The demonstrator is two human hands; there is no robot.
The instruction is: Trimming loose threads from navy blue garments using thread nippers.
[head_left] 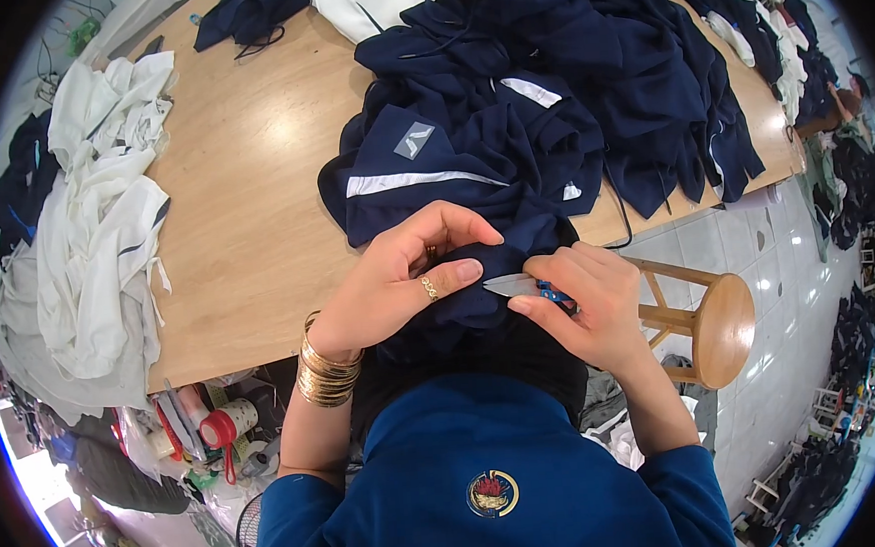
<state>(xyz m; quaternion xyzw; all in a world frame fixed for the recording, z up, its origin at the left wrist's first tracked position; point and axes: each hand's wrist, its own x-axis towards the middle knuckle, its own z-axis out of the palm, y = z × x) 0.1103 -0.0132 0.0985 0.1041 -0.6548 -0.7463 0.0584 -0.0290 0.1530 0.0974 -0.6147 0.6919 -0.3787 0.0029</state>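
Observation:
A navy garment [421, 164] with white strips and a grey patch lies bunched at the table's near edge and hangs over toward my lap. My left hand [407, 270], with gold bangles at the wrist, pinches a fold of it between thumb and fingers. From the right, my right hand [591, 299] grips small thread snips [513, 285] with silver blades and a blue handle. Their tips point left, close to the cloth just beside my left thumb. Whether the blades touch a thread is too small to tell.
More navy garments [626, 71] are heaped at the table's far right. White garments [103, 204] hang over the left end of the wooden table [244, 225]. A round wooden stool [727, 331] stands on the right, and a red-lidded bottle [228, 424] sits below the table at left.

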